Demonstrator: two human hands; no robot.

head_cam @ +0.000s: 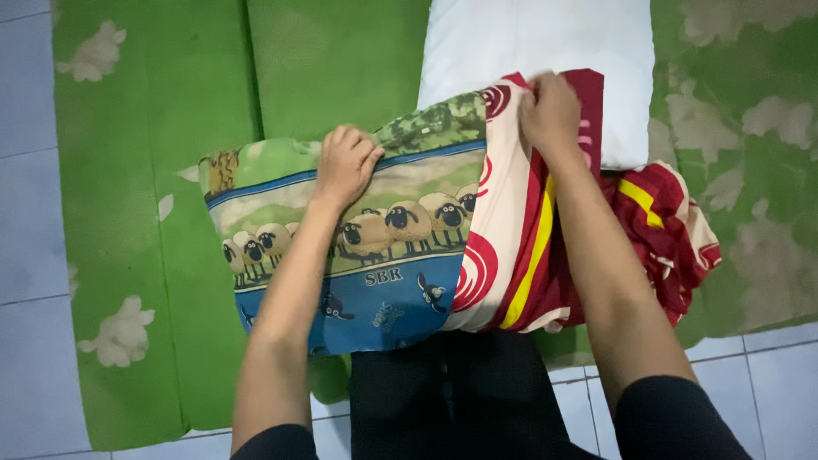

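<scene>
The left hand (345,162) presses clenched fingers on a sheep-print pillow (358,255) on the green mat (128,170). The right hand (550,106) pinches the red cover's (520,255) open edge; 1 white pillow (537,43) lies beyond.

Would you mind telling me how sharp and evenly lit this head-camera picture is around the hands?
Head view: soft, even light with no glare; the left hand on the sheep-print pillow and the right hand gripping the red and cream pillowcase are slightly soft; the white pillow looks washed out.
</scene>
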